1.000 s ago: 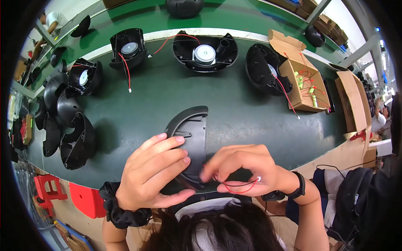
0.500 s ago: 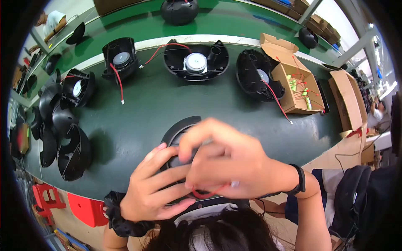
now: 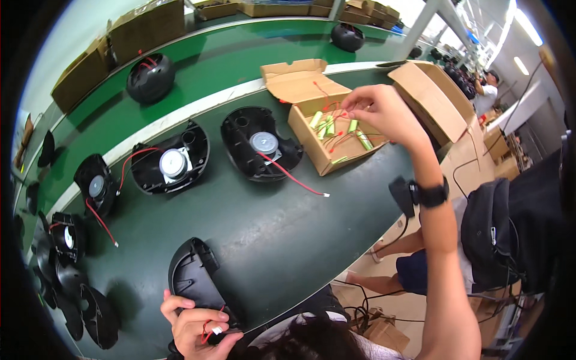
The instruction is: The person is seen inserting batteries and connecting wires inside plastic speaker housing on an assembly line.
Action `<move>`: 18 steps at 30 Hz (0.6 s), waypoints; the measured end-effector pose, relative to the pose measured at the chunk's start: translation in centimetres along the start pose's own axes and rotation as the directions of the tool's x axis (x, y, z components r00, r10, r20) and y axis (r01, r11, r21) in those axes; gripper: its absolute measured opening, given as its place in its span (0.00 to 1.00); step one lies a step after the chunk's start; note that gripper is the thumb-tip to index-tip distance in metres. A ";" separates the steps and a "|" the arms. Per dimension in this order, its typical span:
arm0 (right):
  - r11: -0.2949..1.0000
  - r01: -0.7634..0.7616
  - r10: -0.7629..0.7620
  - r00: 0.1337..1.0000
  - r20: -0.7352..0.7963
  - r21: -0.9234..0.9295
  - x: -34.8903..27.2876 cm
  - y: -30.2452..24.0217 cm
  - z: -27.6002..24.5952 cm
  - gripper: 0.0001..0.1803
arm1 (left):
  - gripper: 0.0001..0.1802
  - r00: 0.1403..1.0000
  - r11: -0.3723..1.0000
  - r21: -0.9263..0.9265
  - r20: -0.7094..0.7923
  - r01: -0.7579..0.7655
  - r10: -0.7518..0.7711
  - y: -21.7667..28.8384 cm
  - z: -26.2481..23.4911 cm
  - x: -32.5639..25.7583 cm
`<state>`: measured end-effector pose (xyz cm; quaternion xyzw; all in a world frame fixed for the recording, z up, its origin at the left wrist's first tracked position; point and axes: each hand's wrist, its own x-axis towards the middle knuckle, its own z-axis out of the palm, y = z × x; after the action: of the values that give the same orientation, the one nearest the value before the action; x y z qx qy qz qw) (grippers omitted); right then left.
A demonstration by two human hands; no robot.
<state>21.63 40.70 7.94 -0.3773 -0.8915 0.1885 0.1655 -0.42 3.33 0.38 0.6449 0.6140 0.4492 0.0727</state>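
My left hand (image 3: 195, 324) grips a black plastic shell (image 3: 193, 277) by its near end, above the front of the table. A short red wire with a white plug (image 3: 216, 330) sticks out by those fingers. Over an open cardboard box (image 3: 319, 157), my right hand (image 3: 381, 114) has its thumb and fingertips closed on a red battery lead (image 3: 344, 114). Inside the box lie several green battery packs (image 3: 327, 126) with red leads; which pack this lead belongs to I cannot tell.
Black shells with round speakers (image 3: 173, 163) and red wires stand in a row along the table (image 3: 270, 234). More black shells (image 3: 99, 315) are piled at the left. A green conveyor (image 3: 222, 66) runs behind. Another open carton (image 3: 429, 102) and a bystander's dark backpack (image 3: 498, 222) are at right.
The view has swung to the right. My right hand has left the shell and reached the battery box. My left hand keeps hold of the shell.
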 end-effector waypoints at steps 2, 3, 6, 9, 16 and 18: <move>0.933 -0.061 0.068 0.998 0.007 -0.355 1.0 4.5 0.7 0.07 | 0.18 0.998 0.997 -0.066 -0.044 0.051 -0.054 -0.1 0.6 -0.2; 0.916 0.001 0.026 0.998 0.062 -0.402 1.3 5.3 1.4 0.08 | 0.17 0.996 0.995 -0.077 -0.065 0.056 -0.061 -0.2 0.7 -0.4; 0.940 0.138 -0.113 0.989 0.097 -0.313 1.8 6.1 3.6 0.09 | 0.18 0.993 0.993 -0.104 -0.099 0.058 -0.069 -0.3 1.1 -0.4; 0.938 0.259 -0.232 0.963 0.137 -0.231 2.2 6.9 4.8 0.09 | 0.18 0.996 0.993 -0.115 -0.074 0.041 -0.050 -0.4 1.1 -0.1; 0.833 0.361 -0.354 0.930 0.098 -0.420 1.7 6.1 4.0 0.12 | 0.21 0.996 0.998 -0.060 -0.088 0.029 -0.035 -2.3 1.7 -2.1; 0.874 0.353 -0.367 0.930 0.025 -0.334 1.7 6.1 2.2 0.11 | 0.24 0.998 0.997 -0.052 0.019 -0.051 0.052 -0.9 0.5 -0.4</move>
<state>23.24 45.41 3.48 -0.2310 -0.9615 -0.0064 0.1490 -0.70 3.40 -0.74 0.6630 0.5845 0.4602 0.0837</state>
